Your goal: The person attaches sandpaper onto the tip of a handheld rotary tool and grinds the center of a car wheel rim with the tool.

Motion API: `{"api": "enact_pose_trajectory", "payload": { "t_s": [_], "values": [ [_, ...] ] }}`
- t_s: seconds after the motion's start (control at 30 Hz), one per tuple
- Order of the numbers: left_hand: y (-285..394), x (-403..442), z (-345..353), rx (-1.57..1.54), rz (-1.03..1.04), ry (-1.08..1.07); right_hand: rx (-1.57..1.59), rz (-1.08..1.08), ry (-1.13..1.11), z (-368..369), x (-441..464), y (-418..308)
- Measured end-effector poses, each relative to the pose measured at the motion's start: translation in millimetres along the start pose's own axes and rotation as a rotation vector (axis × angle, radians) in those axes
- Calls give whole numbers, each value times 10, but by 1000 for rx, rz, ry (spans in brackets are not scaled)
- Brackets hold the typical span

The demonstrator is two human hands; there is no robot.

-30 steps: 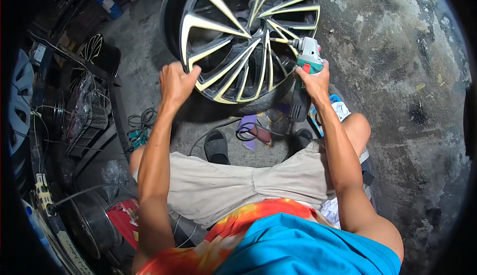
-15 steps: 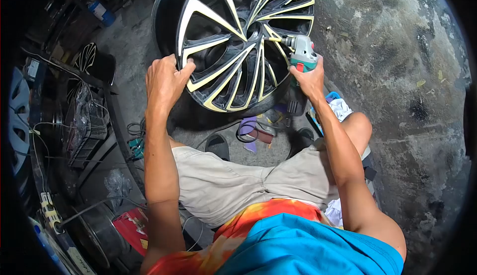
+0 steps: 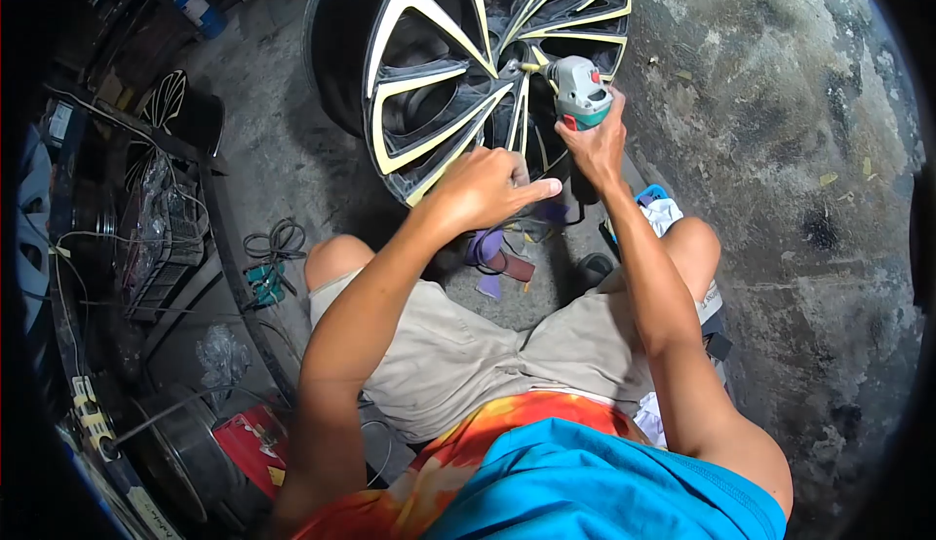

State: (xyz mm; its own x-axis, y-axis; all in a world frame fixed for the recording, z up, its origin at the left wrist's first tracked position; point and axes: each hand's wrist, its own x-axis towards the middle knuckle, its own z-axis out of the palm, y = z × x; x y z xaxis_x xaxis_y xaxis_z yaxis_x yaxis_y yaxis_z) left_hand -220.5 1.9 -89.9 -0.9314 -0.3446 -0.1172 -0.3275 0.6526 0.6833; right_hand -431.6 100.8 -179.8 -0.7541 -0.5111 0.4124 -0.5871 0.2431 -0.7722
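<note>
In my right hand [image 3: 597, 142] is a grey-and-green angle grinder [image 3: 581, 92] with a red button, fingers wrapped round its body. A slim yellowish bit [image 3: 532, 67] sticks out from its head to the left, its tip at the hub of the wheel rim [image 3: 434, 16]. This alloy rim stands tilted, with black spokes and pale cream faces. My left hand [image 3: 483, 189] is over the rim's lower edge, fingers bent and thumb stretched out to the right. Nothing shows in it; whether it touches the rim I cannot tell.
Purple and brown abrasive pieces [image 3: 509, 265] lie on the floor between my feet. A green power tool [image 3: 265, 285] with a coiled cord lies left of my knee. Another rim [image 3: 171, 101], a wire basket [image 3: 175, 233] and a power strip [image 3: 95, 418] are at left.
My left hand has left the rim's left edge and moved right to its lower front. The rim has shifted slightly right. The grinder has tilted, its head showing more from above.
</note>
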Motion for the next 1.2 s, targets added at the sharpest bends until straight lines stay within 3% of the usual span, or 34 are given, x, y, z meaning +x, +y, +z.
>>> {"api": "enact_pose_trajectory", "payload": {
  "t_s": [0.17, 0.27, 0.4, 0.57, 0.67, 1.2],
  "values": [
    [-356, 641, 680, -64, -47, 99, 15, 116, 16, 95, -47, 142],
    [-273, 940, 770, -293, -210, -19, -10, 113, 40, 94, 9, 110],
    [-287, 1244, 1014, -620, -53, 152, 31, 65, 72, 127, 59, 110],
    [-459, 1585, 1258, -861, -170, 187, 100, -13, 51, 87, -26, 100],
    [-316, 1514, 1157, -1063, 39, 205, 110, 9, 51, 117, -65, 100],
    [-396, 1609, 1126, -1016, 75, 131, 100, 11, 82, 203, -92, 166]
  ]
}}
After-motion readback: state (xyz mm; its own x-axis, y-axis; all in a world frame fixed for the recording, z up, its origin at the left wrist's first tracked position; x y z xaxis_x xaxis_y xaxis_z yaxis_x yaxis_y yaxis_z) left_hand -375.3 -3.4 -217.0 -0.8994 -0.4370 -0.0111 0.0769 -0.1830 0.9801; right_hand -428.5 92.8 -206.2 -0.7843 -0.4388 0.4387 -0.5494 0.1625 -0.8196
